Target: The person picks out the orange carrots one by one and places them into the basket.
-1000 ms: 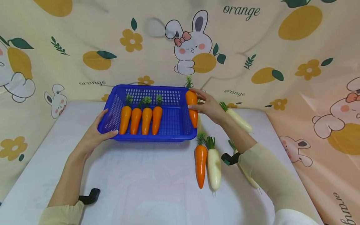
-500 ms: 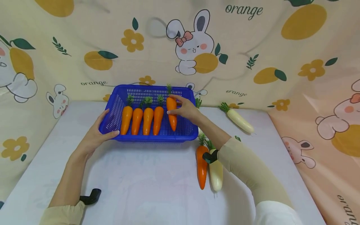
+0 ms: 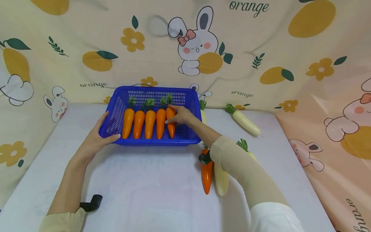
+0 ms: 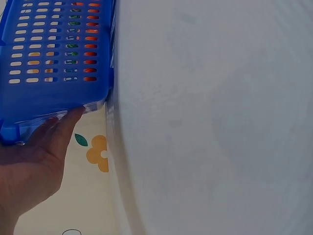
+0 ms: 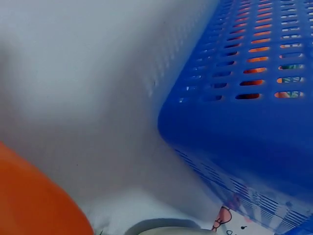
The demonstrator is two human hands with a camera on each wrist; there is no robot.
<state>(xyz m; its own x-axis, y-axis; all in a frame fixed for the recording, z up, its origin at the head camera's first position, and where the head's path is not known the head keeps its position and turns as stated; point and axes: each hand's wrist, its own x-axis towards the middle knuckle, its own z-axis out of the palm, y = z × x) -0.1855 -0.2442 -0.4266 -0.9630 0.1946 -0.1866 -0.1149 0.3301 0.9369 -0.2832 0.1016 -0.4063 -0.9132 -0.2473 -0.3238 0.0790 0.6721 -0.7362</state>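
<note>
A blue plastic basket (image 3: 156,141) with perforated walls stands near the back of the table. My left hand (image 3: 92,140) grips its left end, thumb over the front rim; in the left wrist view the fingers touch the basket's (image 4: 54,100) outer wall. My right hand (image 3: 184,116) reaches inside the basket and holds a carrot (image 3: 171,130) with a green top. That carrot lies to the right of several carrots (image 3: 149,124) laid in a row, tops toward the back. Part of it is hidden by my fingers. The right wrist view shows the basket's (image 5: 234,127) outer side, not my hand.
Right of the basket, one carrot (image 3: 206,180) lies on the table beside a white radish (image 3: 221,182). More white radishes lie further right (image 3: 246,123) and by the basket's right end, partly hidden by my right arm. A patterned cloth (image 3: 116,35) hangs behind the table.
My right hand has carried the carrot from over the basket's right end leftward and lowered it beside the row. The left hand has kept its grip on the basket.
</note>
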